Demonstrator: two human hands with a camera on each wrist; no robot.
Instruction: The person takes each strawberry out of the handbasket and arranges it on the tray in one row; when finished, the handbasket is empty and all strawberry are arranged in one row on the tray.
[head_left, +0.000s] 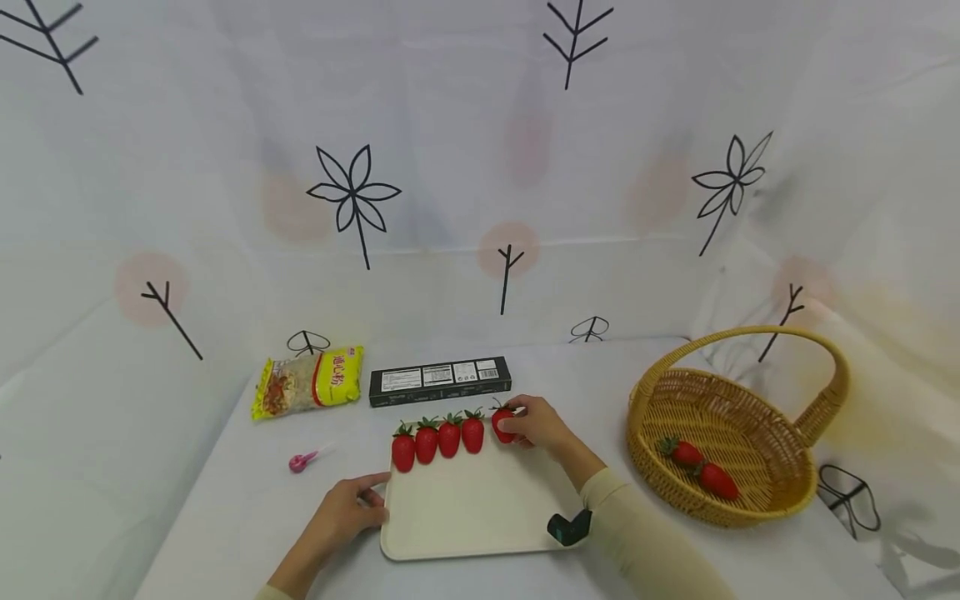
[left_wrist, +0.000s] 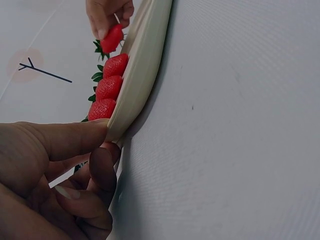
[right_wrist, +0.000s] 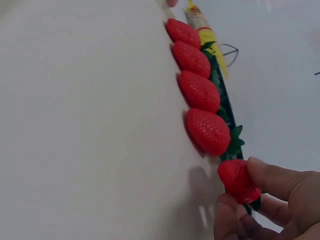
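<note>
A cream tray (head_left: 472,517) lies on the table, with several red strawberries (head_left: 449,438) in a row along its far edge, green leaves pointing away. My right hand (head_left: 542,423) pinches another strawberry (right_wrist: 237,181) between thumb and fingers at the right end of that row. A shadow of hand and fruit falls on the tray in the right wrist view. At the tray's left side my left hand (head_left: 348,510) grips the rim (left_wrist: 131,107), one digit on top and curled fingers below.
A wicker basket (head_left: 652,471) with a tall handle stands at the right, two strawberries (head_left: 701,468) inside. Behind the tray lie a long black box (head_left: 440,382) and a yellow food packet (head_left: 309,383). A small pink scoop-like item (head_left: 300,462) is left of the tray.
</note>
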